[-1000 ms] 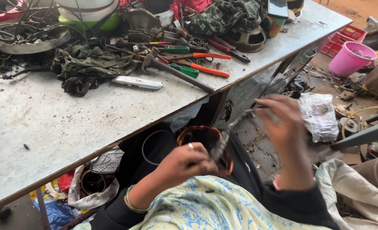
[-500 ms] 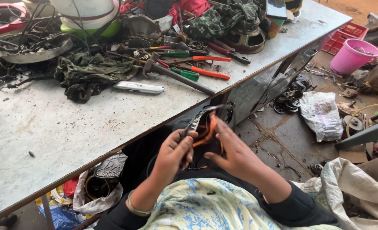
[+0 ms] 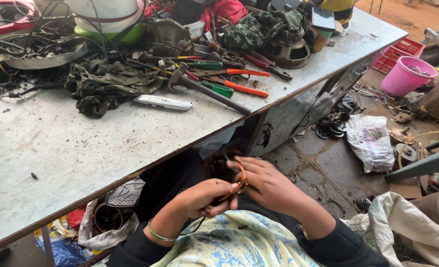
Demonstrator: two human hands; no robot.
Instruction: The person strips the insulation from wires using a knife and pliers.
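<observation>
Orange-handled pliers [image 3: 235, 187] gripped over the lap, below the table's edge.
Left hand [image 3: 202, 198] and right hand [image 3: 271, 185] close together around them, near the body for control; hammer [image 3: 207, 90] and screwdrivers [image 3: 232, 86] lie beyond on the grey table [image 3: 71, 148].

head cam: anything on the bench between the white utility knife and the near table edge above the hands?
Nothing. In the head view, the stretch from the white utility knife to the table edge is bare, stained metal with only small specks of dirt.
</observation>
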